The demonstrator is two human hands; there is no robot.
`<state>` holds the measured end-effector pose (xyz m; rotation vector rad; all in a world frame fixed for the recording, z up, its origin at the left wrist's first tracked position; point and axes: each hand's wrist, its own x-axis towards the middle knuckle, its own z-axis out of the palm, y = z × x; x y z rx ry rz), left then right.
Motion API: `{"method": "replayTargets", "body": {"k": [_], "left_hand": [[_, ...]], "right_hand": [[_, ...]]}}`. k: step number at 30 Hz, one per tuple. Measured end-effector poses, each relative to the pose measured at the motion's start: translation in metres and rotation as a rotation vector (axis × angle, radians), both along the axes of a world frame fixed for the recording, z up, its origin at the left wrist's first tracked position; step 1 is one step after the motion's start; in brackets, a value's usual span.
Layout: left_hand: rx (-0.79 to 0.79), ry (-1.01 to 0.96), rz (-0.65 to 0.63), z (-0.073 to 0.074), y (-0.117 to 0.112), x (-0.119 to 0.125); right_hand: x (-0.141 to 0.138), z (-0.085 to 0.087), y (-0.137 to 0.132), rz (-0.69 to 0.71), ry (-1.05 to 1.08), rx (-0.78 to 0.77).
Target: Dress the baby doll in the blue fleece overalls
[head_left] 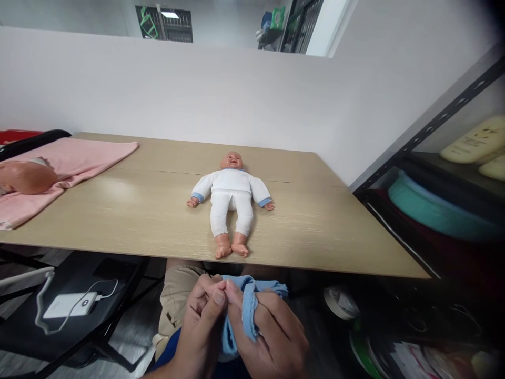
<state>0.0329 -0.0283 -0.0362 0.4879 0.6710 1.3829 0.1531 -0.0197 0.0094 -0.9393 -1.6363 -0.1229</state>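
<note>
A light blue fuzzy cloth [249, 308] hangs below the table's front edge, over my lap. My right hand [272, 329] is closed on it, with a narrow band of the cloth looped over its fingers. My left hand [207, 305] is pinched shut, its fingertips meeting those of my right hand; whatever lies between them is too small to make out. Beyond my hands, a baby doll [232, 197] in a white top and trousers with blue cuffs lies on its back on the wooden table [158, 210], bare feet toward me.
At the left, a second doll [29, 176] lies on a pink blanket [98, 152]. A black chair below holds a white power bank [71, 305] with a cable. To the right stands a metal shelf with a teal basin [437, 205] and a cream bottle [473, 142].
</note>
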Motion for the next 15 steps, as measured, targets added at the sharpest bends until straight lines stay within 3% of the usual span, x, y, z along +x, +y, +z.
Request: {"method": "replayTargets", "body": {"k": [3, 6, 9, 12, 15], "left_hand": [[-0.054, -0.017, 0.007, -0.005, 0.003, 0.002], [-0.06, 0.003, 0.052, -0.009, 0.011, 0.001], [0.143, 0.191, 0.015, -0.008, 0.022, -0.011], [0.383, 0.393, -0.178, 0.001, 0.037, -0.029], [0.422, 0.43, -0.448, 0.015, 0.052, -0.04]], "right_hand": [[-0.001, -0.002, 0.003, 0.021, 0.029, -0.009], [0.004, -0.001, 0.005, 0.15, 0.09, -0.121], [0.014, 0.006, 0.01, 0.355, 0.123, -0.382], [0.026, 0.018, 0.019, 0.508, 0.164, -0.659], [0.039, 0.033, 0.031, 0.617, 0.168, -0.889]]}}
